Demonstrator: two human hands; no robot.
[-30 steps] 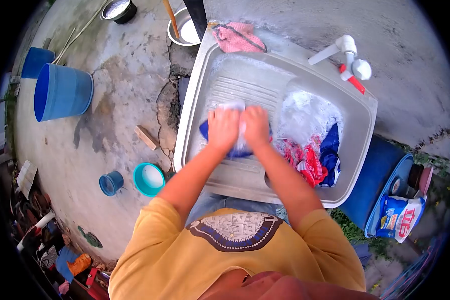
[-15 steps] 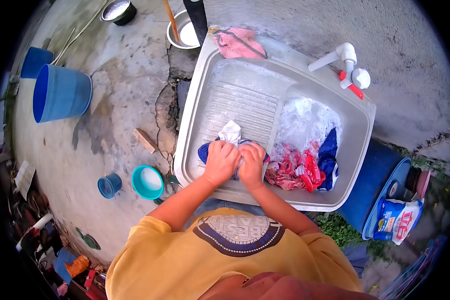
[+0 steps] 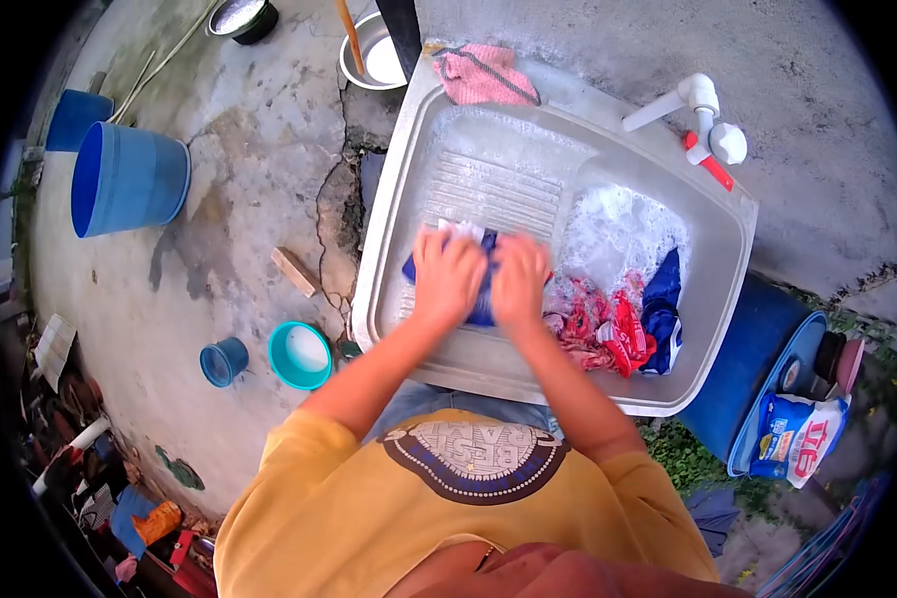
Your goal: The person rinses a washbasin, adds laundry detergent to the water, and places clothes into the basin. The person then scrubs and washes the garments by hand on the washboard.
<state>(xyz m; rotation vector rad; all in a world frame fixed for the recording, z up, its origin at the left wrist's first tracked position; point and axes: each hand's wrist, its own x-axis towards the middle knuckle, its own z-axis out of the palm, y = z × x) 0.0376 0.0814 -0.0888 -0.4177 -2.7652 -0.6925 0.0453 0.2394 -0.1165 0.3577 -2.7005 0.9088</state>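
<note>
Side by side on the ribbed washboard (image 3: 508, 189) of the grey sink (image 3: 369, 289), both my hands work a wet blue-and-white garment (image 3: 481, 311). My left hand (image 3: 449, 277) is closed on its left part, with a bit of white cloth showing past the fingers. Close beside it, my right hand (image 3: 518, 289) is closed on the right part; its fingers are smeared by motion. In the foamy basin to the right lie a red-and-pink patterned cloth (image 3: 580, 314), a red garment (image 3: 626, 334) and a dark blue one (image 3: 660, 309).
A pink cloth (image 3: 483, 75) hangs over the sink's back left corner. At the back right is a white tap (image 3: 703, 95) with a red handle. Buckets (image 3: 135, 179) and a teal tub (image 3: 299, 356) stand left; a detergent bag (image 3: 797, 439) lies right on a blue drum (image 3: 757, 349).
My hands have pushed forward up the washboard with the garment, and more blue cloth shows between them. The view has shifted slightly.
</note>
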